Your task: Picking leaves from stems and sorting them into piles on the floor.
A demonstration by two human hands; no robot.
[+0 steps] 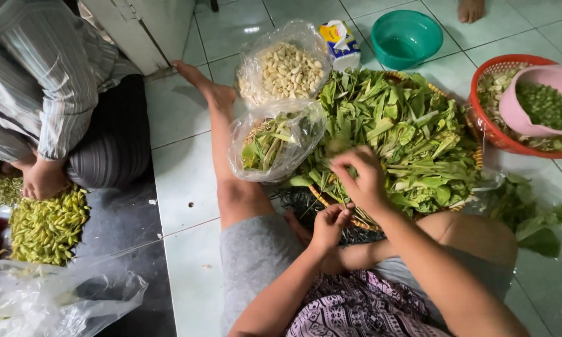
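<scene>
Evenly lit, soft daylight, moderately bright. Small glare spot on floor tiles (251, 29) at top centre; faint sheen on nearer tiles. Highlights on clear plastic bags (275, 146), also on crumpled bag (56, 299) at lower left. Shadows soft, darkest on mat (125, 218) at left. Right hand (359, 178) slightly motion-blurred at fingertips; left hand (328, 228) sharper. Leaves (412, 125) in good focus. Mild wide-angle stretch toward corners; tile lines bowed. Colours saturated, no heavy noise.

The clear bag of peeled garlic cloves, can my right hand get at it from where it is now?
Probably yes: the right hand is over the leafy greens, and the garlic bag stands open-topped just beyond, with nothing between.
</scene>
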